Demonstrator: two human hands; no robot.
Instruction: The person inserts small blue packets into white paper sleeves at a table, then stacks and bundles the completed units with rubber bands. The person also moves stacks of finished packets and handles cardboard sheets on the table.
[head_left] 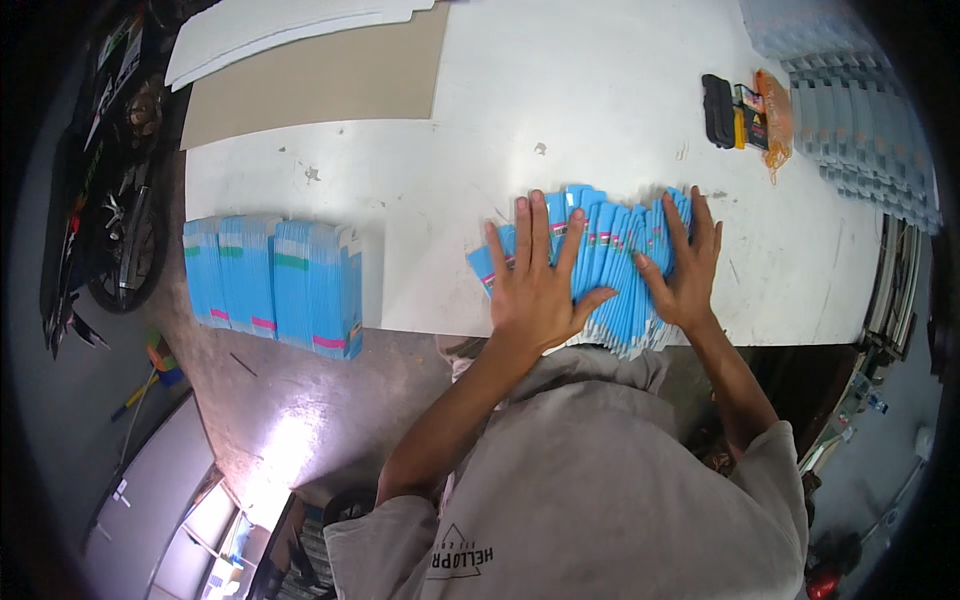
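Observation:
A fanned pile of flat, folded blue cartons (pixel 610 270) with pink bands lies at the front edge of the white table (pixel 450 220). On the pile's left part rests my left hand (pixel 533 290), palm down, its fingers spread and its thumb pointing right. My right hand (pixel 688 285) lies against the pile's right end, fingers stretched forward and thumb out over the cartons. Both hands are open, pressing on the cartons without gripping any. What is under the palms is hidden.
Neat blocks of similar blue cartons (pixel 305 290) stand at the table's left front. Grey-brown board (pixel 330 90) and white sheets (pixel 290 35) cover the far left. At the far right are a black case (pixel 717 110), an orange net bag (pixel 775 115) and stacked translucent pieces (pixel 850 125).

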